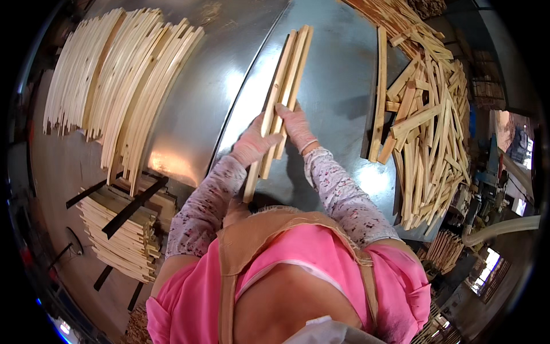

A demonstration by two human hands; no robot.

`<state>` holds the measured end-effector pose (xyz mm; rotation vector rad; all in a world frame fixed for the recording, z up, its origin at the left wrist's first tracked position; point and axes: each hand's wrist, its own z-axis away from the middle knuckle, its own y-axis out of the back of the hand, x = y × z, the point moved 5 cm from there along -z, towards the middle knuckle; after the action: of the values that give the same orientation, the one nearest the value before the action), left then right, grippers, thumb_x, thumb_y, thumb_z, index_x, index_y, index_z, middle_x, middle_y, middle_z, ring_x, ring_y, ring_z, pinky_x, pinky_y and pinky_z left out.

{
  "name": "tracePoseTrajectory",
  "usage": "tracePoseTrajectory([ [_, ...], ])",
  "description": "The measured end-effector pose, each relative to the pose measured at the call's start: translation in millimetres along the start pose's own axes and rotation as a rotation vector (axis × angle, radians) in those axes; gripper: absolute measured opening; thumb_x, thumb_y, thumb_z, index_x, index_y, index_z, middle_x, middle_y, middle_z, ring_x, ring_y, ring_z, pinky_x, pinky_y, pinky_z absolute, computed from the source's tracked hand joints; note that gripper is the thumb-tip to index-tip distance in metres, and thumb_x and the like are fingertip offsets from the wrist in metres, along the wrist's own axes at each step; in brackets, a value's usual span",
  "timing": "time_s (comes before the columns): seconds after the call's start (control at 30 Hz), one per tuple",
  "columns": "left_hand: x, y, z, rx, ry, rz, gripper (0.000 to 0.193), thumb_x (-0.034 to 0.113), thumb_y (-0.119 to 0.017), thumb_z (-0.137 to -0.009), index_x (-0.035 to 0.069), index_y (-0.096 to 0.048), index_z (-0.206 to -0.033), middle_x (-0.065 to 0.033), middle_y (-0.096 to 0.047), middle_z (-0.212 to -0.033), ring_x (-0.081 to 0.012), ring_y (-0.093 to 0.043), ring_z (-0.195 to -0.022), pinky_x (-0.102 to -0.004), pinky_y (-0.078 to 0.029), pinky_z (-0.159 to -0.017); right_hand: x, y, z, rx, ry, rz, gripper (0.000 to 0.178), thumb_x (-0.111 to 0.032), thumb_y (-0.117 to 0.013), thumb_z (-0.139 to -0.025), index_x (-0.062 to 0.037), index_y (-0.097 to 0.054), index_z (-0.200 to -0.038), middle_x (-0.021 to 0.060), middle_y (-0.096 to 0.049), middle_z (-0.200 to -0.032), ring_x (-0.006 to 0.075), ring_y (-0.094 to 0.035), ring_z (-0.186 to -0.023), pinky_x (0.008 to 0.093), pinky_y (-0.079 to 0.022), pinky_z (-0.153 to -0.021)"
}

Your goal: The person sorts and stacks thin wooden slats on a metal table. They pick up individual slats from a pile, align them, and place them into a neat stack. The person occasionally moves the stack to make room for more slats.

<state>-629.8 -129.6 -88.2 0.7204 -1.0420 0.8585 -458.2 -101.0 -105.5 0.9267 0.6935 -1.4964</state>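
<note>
Three long, pale wooden strips (291, 74) lie side by side in front of me, their lower ends uneven and pointing toward my body. My left hand (256, 141), in a pale thin glove, is closed around them from the left, with the thumb across the top. From the other side my right hand (295, 126), gloved likewise, grips the same strips a little farther up. The fingers beneath the strips are hidden. Under them is the smooth grey metal tabletop (338, 74).
On the left lies a wide row of straight wooden strips (123, 69), above a stack of wood (117, 229) with black bars (134, 207). To the right, a jumbled heap of strips (429, 137) spreads along the table edge, beside one lone strip (378, 94). A seam (243, 86) crosses the metal surface.
</note>
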Motion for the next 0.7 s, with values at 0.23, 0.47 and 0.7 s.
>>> tracePoseTrajectory([
  [0.23, -36, 117, 22, 0.226, 0.150, 0.129, 0.063, 0.036, -0.065, -0.106, 0.007, -0.049, -0.159, -0.0137, -0.072, -0.113, -0.0249, -0.071, -0.098, -0.0395, -0.060, -0.090, -26, -65, 32, -0.227, -0.048, 0.269, 0.064, -0.031, -0.071, -0.094, 0.0058, -0.052, -0.142, 0.0223, -0.074, -0.115, 0.0327, -0.073, -0.101, 0.0423, -0.059, -0.091],
  [0.47, -49, 286, 81, 0.662, 0.060, -1.263, 0.054, 0.037, -0.067, -0.102, 0.012, -0.059, -0.148, -0.0153, -0.070, -0.133, -0.0343, -0.070, -0.118, -0.0468, -0.057, -0.101, -12, -179, 32, -0.365, 0.032, 0.197, 0.065, -0.034, -0.073, -0.093, 0.0060, -0.056, -0.140, 0.0242, -0.074, -0.117, 0.0369, -0.072, -0.108, 0.0429, -0.057, -0.096],
  [0.7, -51, 166, 111, 0.371, 0.525, 0.041, 0.077, 0.048, -0.080, -0.093, 0.001, -0.058, -0.151, -0.0253, -0.065, -0.145, -0.0332, -0.066, -0.130, -0.0423, -0.052, -0.112, -15, -216, 30, -0.273, -0.145, 0.385, 0.038, -0.036, -0.057, -0.106, -0.0071, -0.068, -0.127, 0.0190, -0.071, -0.091, 0.0321, -0.072, -0.078, 0.0423, -0.061, -0.073],
])
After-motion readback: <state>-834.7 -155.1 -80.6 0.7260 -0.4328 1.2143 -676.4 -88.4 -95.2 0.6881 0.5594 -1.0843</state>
